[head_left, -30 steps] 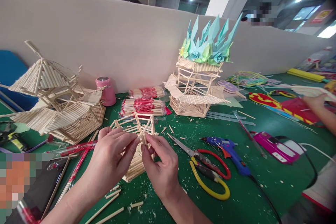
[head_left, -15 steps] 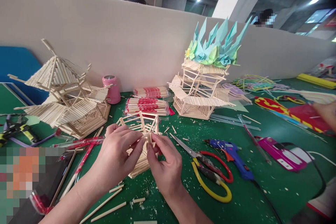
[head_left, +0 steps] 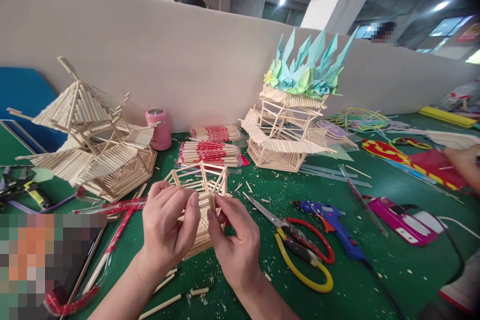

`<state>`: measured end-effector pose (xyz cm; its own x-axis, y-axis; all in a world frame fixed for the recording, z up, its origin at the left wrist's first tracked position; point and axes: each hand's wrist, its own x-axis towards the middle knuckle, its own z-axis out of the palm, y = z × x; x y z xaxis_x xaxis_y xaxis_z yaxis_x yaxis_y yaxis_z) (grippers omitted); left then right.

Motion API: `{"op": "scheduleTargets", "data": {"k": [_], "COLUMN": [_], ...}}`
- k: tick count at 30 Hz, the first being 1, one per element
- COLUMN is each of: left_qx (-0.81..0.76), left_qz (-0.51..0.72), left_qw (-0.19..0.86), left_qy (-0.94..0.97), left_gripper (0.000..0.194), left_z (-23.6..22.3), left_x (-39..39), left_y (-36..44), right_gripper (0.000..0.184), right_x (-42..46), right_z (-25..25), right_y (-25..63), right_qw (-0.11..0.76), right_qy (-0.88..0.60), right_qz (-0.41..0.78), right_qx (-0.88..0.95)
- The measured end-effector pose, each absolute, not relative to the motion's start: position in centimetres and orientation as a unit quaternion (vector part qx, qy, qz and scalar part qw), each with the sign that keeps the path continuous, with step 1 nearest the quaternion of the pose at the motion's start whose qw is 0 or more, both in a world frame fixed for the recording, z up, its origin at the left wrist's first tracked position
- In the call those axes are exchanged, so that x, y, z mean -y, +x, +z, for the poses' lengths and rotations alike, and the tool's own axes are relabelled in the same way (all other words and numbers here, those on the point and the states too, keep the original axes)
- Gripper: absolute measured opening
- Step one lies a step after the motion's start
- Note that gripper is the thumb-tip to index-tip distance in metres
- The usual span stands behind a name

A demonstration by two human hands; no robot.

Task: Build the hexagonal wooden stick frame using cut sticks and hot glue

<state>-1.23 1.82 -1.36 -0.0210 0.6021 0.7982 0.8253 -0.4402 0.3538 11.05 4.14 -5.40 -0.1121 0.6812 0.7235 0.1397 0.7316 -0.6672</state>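
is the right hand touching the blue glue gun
Apart. The head view shows it: the blue glue gun lies off to the side of the right hand, with scissors and green table visible between.

A small many-sided frame (head_left: 201,234) of pale wooden sticks stands upright on the green table (head_left: 322,180), well apart from its far edge. I see a floor of sticks laid closely, and thin posts joined by rails; part is hidden. Over it, a short stick piece (head_left: 212,202) is held nearly upright; whether they touch, I cannot tell.
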Motion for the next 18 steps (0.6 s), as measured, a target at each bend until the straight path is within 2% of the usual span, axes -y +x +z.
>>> {"op": "scheduleTargets", "data": {"k": [7,18], "left_qx": [0.518,0.52], "left_qz": [-0.504,-0.5], "left_qw": [0.081,0.083], "left_qy": [-0.687,-0.687], "left_gripper": [0.025,0.025], "left_z": [-1.39,-1.43], "left_x": [-1.92,-1.87], "left_y": [-1.43,-1.67], "right_gripper": [0.028,0.031], "right_x": [-3.79,-3.71], "right_z": [-5.13,-5.19], "right_y": [11.03,10.95], "right_qw": [0.597,0.592], "right_qy": [-0.302,-0.306], "right_qz": [0.23,0.241], "right_qx": [0.707,0.706]}}
